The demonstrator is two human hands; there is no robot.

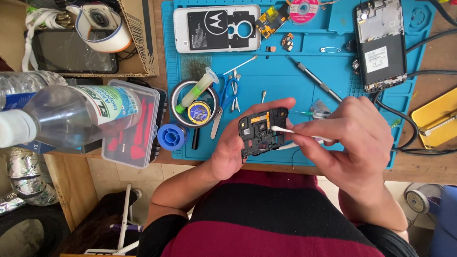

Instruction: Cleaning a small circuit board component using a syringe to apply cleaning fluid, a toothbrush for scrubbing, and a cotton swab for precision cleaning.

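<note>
My left hand [232,151] holds a small black phone inner frame [262,132] upright above the front edge of the blue work mat [285,81]. My right hand [353,140] pinches a cotton swab [282,129], and its white tip touches the middle of the black frame. On the mat behind lie a white phone back cover [216,28] at the far left and an opened phone body [379,45] at the far right.
A clear plastic bottle [66,116] lies at the left over a transparent box of red tools [138,124]. A round tin with a green syringe [196,97], blue-handled scissors [227,93], a blue spool [170,136], a thin metal tool [314,79] and black cables [419,138] surround my hands. A yellow object [435,119] sits at the right.
</note>
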